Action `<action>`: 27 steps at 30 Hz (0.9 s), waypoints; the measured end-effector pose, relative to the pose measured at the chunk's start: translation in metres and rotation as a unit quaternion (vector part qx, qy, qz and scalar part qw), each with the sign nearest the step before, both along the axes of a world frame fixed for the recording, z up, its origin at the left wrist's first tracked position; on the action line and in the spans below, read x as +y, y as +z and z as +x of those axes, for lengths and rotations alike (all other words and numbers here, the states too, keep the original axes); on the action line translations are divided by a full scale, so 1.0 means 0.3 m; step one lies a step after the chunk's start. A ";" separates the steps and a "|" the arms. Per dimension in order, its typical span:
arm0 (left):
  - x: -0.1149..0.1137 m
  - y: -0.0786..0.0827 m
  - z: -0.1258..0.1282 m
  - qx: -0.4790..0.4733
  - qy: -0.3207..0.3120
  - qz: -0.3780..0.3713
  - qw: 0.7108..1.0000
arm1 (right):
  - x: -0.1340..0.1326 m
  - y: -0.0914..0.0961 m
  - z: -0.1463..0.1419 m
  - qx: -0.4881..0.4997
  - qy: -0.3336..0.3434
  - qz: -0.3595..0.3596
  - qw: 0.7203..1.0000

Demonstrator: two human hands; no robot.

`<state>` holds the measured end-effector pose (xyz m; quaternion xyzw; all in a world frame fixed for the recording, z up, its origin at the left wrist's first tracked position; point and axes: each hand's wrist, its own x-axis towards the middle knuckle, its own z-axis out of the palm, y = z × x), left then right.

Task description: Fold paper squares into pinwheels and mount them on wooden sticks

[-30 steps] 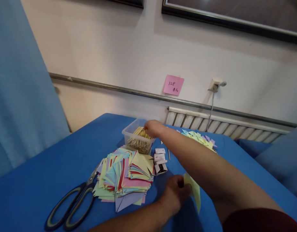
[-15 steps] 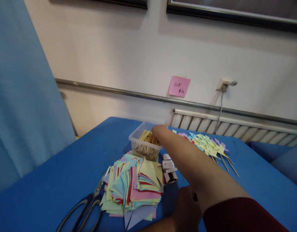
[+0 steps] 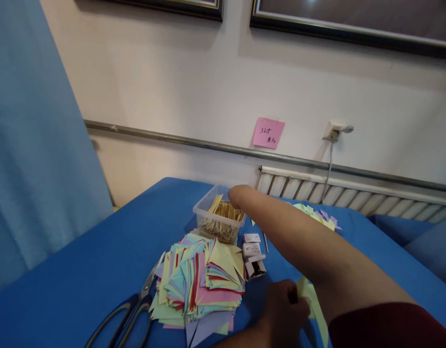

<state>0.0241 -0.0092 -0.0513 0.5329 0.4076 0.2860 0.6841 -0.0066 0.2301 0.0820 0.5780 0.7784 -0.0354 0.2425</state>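
Note:
My left hand (image 3: 285, 309) is low in front of me, its fingers closed on a pale yellow-green paper piece (image 3: 319, 309) with bent strips. My right hand (image 3: 240, 195) reaches across to the right rim of a clear plastic box (image 3: 204, 217) holding many thin wooden sticks (image 3: 226, 211); its fingers are hidden behind the hand and wrist. Left of my left hand lies a large heap of cut paper squares (image 3: 201, 285) in several colours. Small white cardboard boxes (image 3: 252, 250) stand in a row beside it, the nearest one with its flap up.
Dark-handled scissors (image 3: 139, 302) lie left of the paper heap. Paper pinwheels (image 3: 317, 216) are partly hidden behind my right forearm. Under everything is a blue tablecloth (image 3: 110, 251). Behind are a radiator (image 3: 306, 183), a pipe, a plugged-in cable and a pink note (image 3: 268, 132).
The yellow-green paper in my left hand has come into sight. My right forearm has shifted slightly up and right, covering more pinwheels, while the hand stays at the stick box.

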 end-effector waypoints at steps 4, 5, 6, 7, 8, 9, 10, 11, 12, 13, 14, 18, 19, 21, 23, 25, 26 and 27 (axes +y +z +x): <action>-0.006 -0.017 0.002 0.027 0.045 0.054 0.997 | -0.042 0.044 -0.025 0.012 -0.004 0.002 1.000; -0.006 -0.021 0.003 0.027 0.051 0.065 0.996 | -0.056 0.051 -0.029 0.022 -0.005 0.008 1.000; -0.004 -0.023 0.003 0.023 0.052 0.072 0.996 | -0.070 0.058 -0.030 0.033 -0.005 0.016 0.999; -0.002 -0.025 0.004 0.018 0.052 0.075 0.996 | -0.085 0.064 -0.027 0.047 -0.005 0.026 0.999; 0.000 -0.026 0.004 0.011 0.052 0.076 0.996 | -0.100 0.071 -0.020 0.064 -0.005 0.039 0.997; 0.002 -0.026 0.004 0.007 0.052 0.075 0.996 | -0.115 0.078 -0.009 0.083 -0.006 0.053 0.995; 0.005 -0.025 0.003 0.005 0.052 0.072 0.996 | -0.132 0.087 0.008 0.105 -0.008 0.070 0.992; 0.007 -0.023 0.002 0.003 0.052 0.067 0.996 | -0.151 0.096 0.029 0.129 -0.011 0.088 0.988; 0.008 -0.019 -0.001 -0.002 0.049 0.063 0.997 | -0.173 0.105 0.055 0.154 -0.015 0.108 0.982; 0.010 -0.015 -0.004 -0.010 0.044 0.058 0.997 | -0.200 0.113 0.085 0.183 -0.021 0.128 0.974; 0.012 -0.010 -0.008 -0.019 0.038 0.055 0.998 | -0.232 0.118 0.119 0.217 -0.023 0.153 0.964; 0.022 0.014 -0.020 -0.033 0.036 0.059 0.997 | -0.418 0.070 0.266 0.357 -0.056 0.222 0.906; 0.025 0.019 -0.021 -0.031 0.044 0.062 0.997 | -0.473 0.036 0.303 0.388 -0.069 0.232 0.889; 0.033 0.030 -0.021 -0.033 0.057 0.065 0.996 | -0.579 -0.050 0.372 0.455 -0.102 0.247 0.849; 0.039 0.039 -0.021 -0.038 0.077 0.067 0.994 | -0.662 -0.144 0.437 0.677 -0.170 0.226 0.680; 0.047 0.047 -0.022 -0.034 0.101 0.068 0.992 | -0.715 -0.221 0.498 0.790 -0.217 0.209 0.533; 0.051 0.051 -0.025 -0.032 0.113 0.067 0.991 | -0.730 -0.248 0.526 0.818 -0.233 0.201 0.486; 0.056 0.054 -0.027 -0.029 0.121 0.066 0.990 | -0.740 -0.266 0.553 0.833 -0.244 0.198 0.455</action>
